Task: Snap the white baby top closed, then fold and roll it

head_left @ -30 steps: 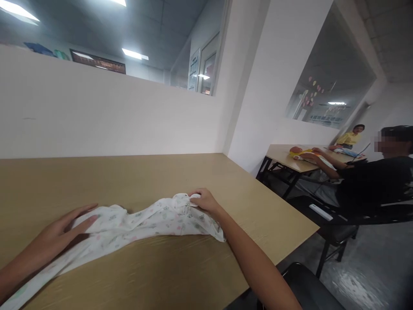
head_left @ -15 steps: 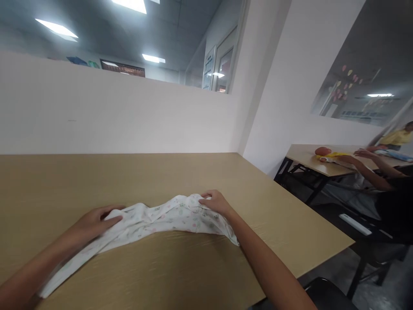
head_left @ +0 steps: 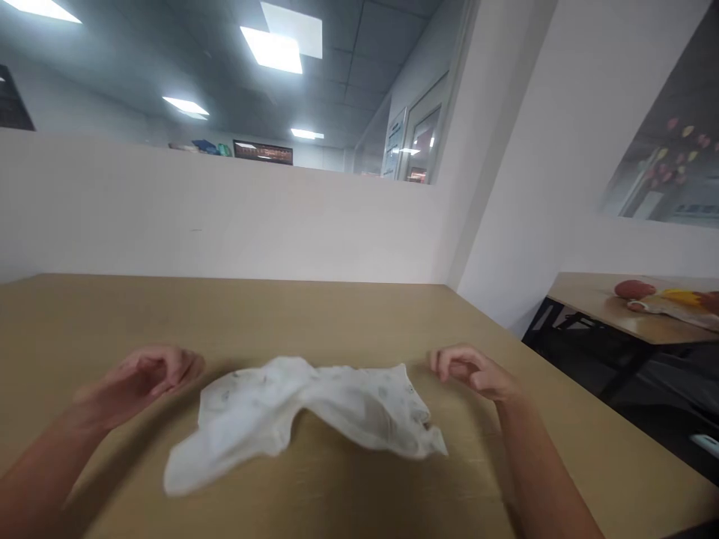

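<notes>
A small white garment [head_left: 292, 408] with a faint print, of thin cloth, lies crumpled and partly blurred on the table, its lower edge arching in the middle. What kind of garment it is cannot be made out. My left hand [head_left: 149, 378] hovers just left of it, fingers loosely curled and holding nothing. On the other side, my right hand [head_left: 472, 370] is held above the table, a small gap from the cloth's right end. Its fingers are bent, with space between them and the thumb, and nothing is in them.
The wooden table [head_left: 269, 307] runs back to a low white wall [head_left: 308, 232] with glass above. At the right stands another table [head_left: 595, 299] bearing a reddish-brown round object [head_left: 634, 289] and yellow and white cloth [head_left: 682, 303].
Both hands have let go of the garment and moved apart from it. The cloth has shifted and spread into a different shape. The view has turned left, and the co-worker's arms are out of sight.
</notes>
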Demonstrator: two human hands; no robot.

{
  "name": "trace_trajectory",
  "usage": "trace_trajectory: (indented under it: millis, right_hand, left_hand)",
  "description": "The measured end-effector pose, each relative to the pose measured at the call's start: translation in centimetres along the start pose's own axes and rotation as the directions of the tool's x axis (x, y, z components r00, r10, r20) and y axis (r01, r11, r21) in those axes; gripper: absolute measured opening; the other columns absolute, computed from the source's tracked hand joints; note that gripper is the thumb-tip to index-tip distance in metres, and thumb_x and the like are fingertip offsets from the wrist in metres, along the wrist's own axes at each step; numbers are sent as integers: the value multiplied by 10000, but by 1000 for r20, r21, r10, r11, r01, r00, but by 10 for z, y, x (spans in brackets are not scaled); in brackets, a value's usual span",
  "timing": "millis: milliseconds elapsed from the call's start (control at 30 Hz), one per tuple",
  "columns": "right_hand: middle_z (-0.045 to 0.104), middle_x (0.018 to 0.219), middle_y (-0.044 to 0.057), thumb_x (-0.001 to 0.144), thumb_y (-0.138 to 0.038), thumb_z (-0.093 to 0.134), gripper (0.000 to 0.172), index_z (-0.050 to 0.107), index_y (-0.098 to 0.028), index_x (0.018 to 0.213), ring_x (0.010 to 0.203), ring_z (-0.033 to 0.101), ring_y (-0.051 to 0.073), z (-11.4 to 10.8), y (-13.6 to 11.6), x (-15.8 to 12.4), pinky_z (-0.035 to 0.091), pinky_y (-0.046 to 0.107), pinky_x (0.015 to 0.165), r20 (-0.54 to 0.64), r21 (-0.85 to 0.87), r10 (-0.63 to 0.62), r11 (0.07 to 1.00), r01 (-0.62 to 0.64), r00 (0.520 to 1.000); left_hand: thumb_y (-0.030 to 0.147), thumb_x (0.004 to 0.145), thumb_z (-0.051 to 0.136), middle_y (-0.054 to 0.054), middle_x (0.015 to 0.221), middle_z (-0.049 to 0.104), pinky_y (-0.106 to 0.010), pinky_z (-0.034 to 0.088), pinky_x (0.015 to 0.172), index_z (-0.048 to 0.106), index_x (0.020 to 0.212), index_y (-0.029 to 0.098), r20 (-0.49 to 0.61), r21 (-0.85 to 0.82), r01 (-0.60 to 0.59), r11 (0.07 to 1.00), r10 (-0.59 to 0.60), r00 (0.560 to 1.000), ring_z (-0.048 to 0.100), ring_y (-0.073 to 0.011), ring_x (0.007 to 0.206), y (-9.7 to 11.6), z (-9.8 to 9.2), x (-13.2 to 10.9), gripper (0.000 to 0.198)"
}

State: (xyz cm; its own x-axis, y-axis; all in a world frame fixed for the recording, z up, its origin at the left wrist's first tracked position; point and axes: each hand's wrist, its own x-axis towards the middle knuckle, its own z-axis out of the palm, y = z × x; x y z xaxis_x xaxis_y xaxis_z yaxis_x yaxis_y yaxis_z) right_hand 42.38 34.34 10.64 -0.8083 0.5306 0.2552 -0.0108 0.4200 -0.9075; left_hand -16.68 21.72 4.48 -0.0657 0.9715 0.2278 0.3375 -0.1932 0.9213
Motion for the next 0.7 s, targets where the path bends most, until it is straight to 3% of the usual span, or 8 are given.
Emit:
trace_trajectory:
  millis: [67,100,167,200,333,467,567,700]
  right_hand:
    - [576,851,64,874,-717,688,550,703,-170,813,842,524,204,3,7,4,392,305,798,-129,-41,-7,999,2,992]
    - [582,850,61,911,-682,666,522,697,-170,814,833,526,196,8,14,10,393,300,789,-208,-87,32,995,-51,978]
    - [610,865,59,935,-621,669,463,699,-167,850,823,542,184,23,28,26,397,287,757,-328,-192,140,958,-211,934]
    - [623,868,57,920,-606,691,446,705,-163,871,813,550,179,31,34,33,399,280,735,-346,-242,183,930,-276,920]
    - [621,796,32,815,-570,789,435,678,-150,787,725,525,144,62,45,50,387,256,647,-220,-403,232,863,-305,948]
    - [628,721,6,738,-549,862,442,639,-168,713,649,505,131,93,36,52,320,264,566,-88,-539,366,765,-353,926]
    - [688,803,16,661,-457,921,372,689,-183,759,692,545,155,112,32,51,315,281,576,-106,-668,415,644,-374,904]
    - [696,836,-2,800,-216,728,55,688,-178,798,733,572,143,116,31,50,355,269,618,-33,-673,434,656,-341,900]
  left_hand:
    - [855,779,551,-31,569,380,-303,462,722,552,635,167,23,-194,2,981,3,1000,467,-161,678,-4,5,2,703]
    - [786,807,609,-20,593,393,-281,438,715,586,695,162,-31,-216,19,976,-27,999,452,-146,681,-6,13,5,634]
    - [741,818,661,-18,690,484,-248,399,700,637,816,150,-146,-115,90,989,-107,984,464,-131,721,-8,36,10,591]
    - [729,824,671,-24,742,518,-241,404,725,646,857,148,-108,-21,115,993,-116,987,504,-140,781,-8,50,11,583]
    - [670,827,712,-21,794,542,-235,370,702,632,845,159,132,371,-6,929,-46,990,489,-128,769,3,97,-2,518]
    - [578,778,778,-17,800,574,-262,334,678,623,810,191,332,596,-221,772,14,943,488,-134,736,17,123,-20,417]
    - [438,809,741,-14,811,611,-274,320,686,640,814,212,385,651,-276,707,6,923,507,-138,731,18,131,-23,247]
    - [511,950,575,-22,864,647,-248,355,691,705,872,216,403,555,-168,815,-86,911,552,-137,759,15,126,-18,331]
